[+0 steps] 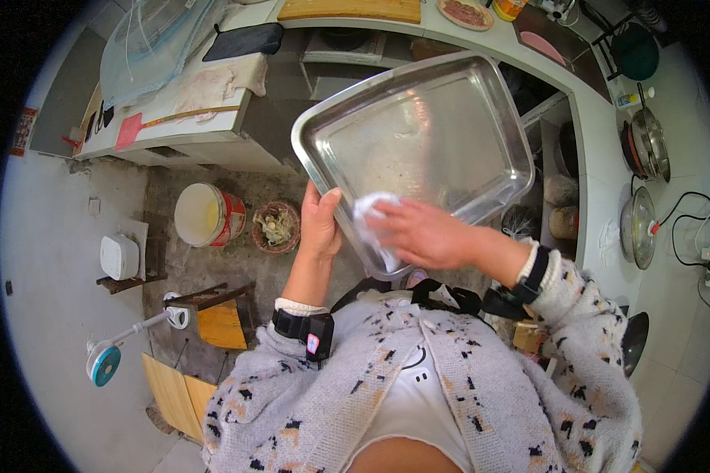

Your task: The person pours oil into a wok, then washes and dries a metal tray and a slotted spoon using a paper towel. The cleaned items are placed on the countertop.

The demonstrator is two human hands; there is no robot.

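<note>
A rectangular stainless steel tray [420, 142] with a rolled rim is held up in front of me, tilted. My left hand [322, 222] grips its left edge, the thumb over the rim. In my right hand [426, 233] is a white cloth [378, 207], pressed to the tray's near left corner. Motion blurs the cloth and the fingers of that hand. Small specks and a streak of reflected light show on the tray's inner surface.
A white counter [591, 148] curves round the far and right sides, bearing a plate of meat [465, 13] and a lidded pan [637, 227]. On the floor to the left stand a bucket [198, 214] and a basket of scraps [276, 227]. A fly swatter [131, 130] lies on the left counter.
</note>
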